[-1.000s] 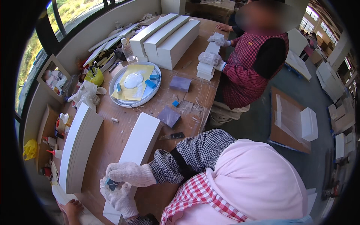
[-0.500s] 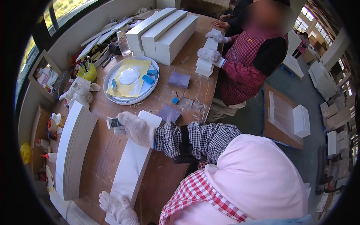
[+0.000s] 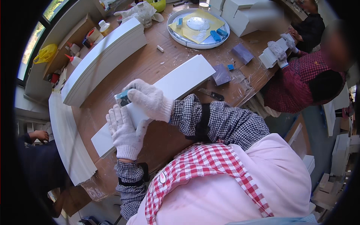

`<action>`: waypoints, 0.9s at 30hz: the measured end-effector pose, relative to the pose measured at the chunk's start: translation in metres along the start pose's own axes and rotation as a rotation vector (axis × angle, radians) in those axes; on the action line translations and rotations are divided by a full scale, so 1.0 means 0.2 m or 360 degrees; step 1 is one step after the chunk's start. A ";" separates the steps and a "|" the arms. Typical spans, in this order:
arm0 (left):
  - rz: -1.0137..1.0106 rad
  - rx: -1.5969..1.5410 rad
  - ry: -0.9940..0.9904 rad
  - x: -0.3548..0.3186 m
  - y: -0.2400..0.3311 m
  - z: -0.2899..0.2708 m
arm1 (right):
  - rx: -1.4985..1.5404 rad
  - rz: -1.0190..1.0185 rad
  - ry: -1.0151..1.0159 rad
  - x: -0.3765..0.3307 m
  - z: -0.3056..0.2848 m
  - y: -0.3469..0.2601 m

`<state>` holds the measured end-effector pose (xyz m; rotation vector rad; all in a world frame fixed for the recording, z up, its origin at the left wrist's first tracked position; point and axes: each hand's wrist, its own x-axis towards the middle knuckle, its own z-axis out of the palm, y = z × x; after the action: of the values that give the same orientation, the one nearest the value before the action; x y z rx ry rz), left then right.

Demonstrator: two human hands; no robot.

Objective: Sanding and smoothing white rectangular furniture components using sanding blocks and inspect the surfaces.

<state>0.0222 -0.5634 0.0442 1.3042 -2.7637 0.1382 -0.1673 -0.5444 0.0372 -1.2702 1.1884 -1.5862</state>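
Wooden table (image 3: 157, 67) — white board (image 3: 176, 84) runs diagonally, near-left to far-right.

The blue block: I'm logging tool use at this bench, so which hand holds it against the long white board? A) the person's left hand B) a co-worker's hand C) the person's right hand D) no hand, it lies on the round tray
C: the gloved right hand grips the small blue block over the white board, while the left hand rests flat on the board beside it.
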 end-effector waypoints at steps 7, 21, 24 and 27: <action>-0.0824 0.0119 -0.0120 -0.29 -0.59 0.13 | -0.0210 -0.0125 0.1261 0.01 -1.06 -0.04; -0.0093 -0.0711 0.0300 -0.16 -0.25 -0.01 | 0.0008 0.0266 0.0728 -0.19 -1.20 -0.30; -0.0091 -0.0686 0.0090 -0.04 -0.16 -0.02 | -0.0358 0.0465 0.0556 -0.14 -1.17 -0.32; -0.0093 -0.0283 -0.0059 0.01 -0.10 -0.03 | -0.0724 0.0563 0.0457 -0.08 -1.17 -0.32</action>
<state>0.0373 -0.5761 0.0519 1.3522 -2.6913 -0.1335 -0.3929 -0.4663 0.0782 -1.0372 1.9217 -1.3032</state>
